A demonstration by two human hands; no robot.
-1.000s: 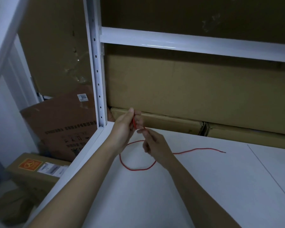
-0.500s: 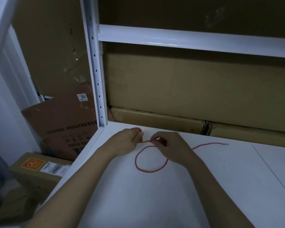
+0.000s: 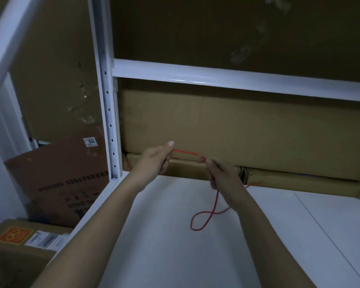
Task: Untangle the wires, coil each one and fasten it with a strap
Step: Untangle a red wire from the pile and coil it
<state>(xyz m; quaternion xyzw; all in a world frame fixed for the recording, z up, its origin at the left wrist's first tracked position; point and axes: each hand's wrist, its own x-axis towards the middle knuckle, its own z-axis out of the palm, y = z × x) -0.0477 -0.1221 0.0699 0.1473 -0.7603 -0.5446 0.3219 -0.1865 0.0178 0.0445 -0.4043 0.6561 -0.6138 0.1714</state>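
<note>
A thin red wire (image 3: pixel 203 217) runs between both my hands above the white shelf board (image 3: pixel 154 246). My left hand (image 3: pixel 157 159) pinches one end of it between thumb and fingers. My right hand (image 3: pixel 220 173) pinches the wire a short way along, so a straight stretch spans the gap between the hands. Below my right hand the wire hangs down and forms a small crossed loop on the board. Its tail passes behind my right wrist toward the right. No strap is in view.
A white perforated upright (image 3: pixel 109 121) stands just left of my left hand, with a white crossbeam (image 3: pixel 237 79) above. Large cardboard boxes (image 3: pixel 237 132) fill the back of the shelf. More cartons (image 3: pixel 56 179) lean on the floor at the left.
Both hands rose off the board and moved apart, drawing a stretch of wire straight between them. The loop on the board shrank and shifted right under my right hand.
</note>
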